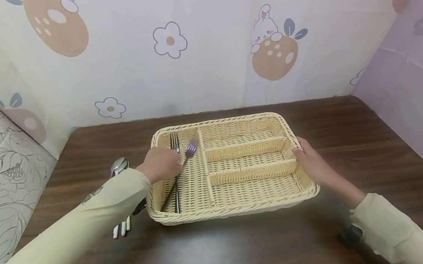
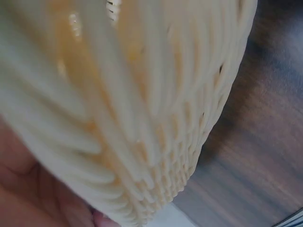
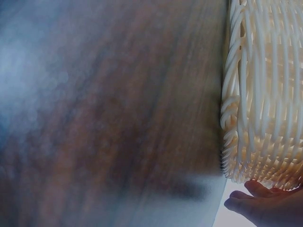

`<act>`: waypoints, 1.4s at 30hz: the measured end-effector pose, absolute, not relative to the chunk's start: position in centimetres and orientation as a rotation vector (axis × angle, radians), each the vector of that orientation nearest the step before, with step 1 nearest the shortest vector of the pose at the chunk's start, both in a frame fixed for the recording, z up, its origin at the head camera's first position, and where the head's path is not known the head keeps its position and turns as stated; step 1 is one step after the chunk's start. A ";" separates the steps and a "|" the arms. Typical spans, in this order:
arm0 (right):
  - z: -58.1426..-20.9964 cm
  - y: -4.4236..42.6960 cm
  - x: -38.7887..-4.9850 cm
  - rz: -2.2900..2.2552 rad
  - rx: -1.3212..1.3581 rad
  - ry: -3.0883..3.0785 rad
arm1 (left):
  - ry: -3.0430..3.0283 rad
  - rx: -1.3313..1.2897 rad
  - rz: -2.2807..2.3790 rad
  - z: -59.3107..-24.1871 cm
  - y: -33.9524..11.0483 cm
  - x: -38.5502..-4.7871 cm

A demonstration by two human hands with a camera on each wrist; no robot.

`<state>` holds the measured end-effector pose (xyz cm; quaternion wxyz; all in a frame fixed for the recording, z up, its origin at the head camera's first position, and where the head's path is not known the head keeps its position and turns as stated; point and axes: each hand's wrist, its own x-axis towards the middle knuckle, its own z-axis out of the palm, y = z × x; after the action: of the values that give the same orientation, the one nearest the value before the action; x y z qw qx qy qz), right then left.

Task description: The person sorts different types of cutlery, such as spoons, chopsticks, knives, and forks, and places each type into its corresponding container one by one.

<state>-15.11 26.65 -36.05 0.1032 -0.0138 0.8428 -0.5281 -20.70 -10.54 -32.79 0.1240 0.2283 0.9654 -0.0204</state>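
Observation:
A cream woven basket [image 1: 235, 211] has one long compartment on the left and three shorter ones stacked on the right. My left hand [image 1: 161, 164] grips its left rim, fingers curled over the edge and hiding part of the forks. At the opposite rim my right hand [image 1: 310, 160] holds on, thumb on top. Silver forks [image 1: 174, 140] and a purple-headed fork [image 1: 191, 148] lie crossed in the left compartment. The left wrist view shows the basket wall [image 2: 175, 118] close up beside the hand [image 2: 40, 196]; in the right wrist view, fingers [image 3: 255, 189] touch the basket's end.
Left of the basket, spoons [image 1: 118, 165] and light-handled cutlery [image 1: 123, 229] lie on the dark wooden table [image 1: 199, 263], partly behind my left forearm. A dark handle [image 1: 139, 207] pokes out by the basket's left side. Patterned cloth [image 1: 212, 58] hangs behind the table.

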 end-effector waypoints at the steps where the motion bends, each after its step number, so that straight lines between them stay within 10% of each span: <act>1: -36.0 26.7 -15.1 -1.558 -0.040 2.486 | 2.812 0.668 -0.071 -32.9 -10.5 -20.8; 42: -36.0 26.6 -15.0 -1.547 -0.049 2.510 | 2.811 0.838 -0.618 -34.5 -9.9 -20.0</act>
<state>-14.98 26.59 -36.00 0.0963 -0.0166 0.8473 -0.5221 -20.03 -9.89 -34.45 0.0720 0.2790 0.9353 -0.2056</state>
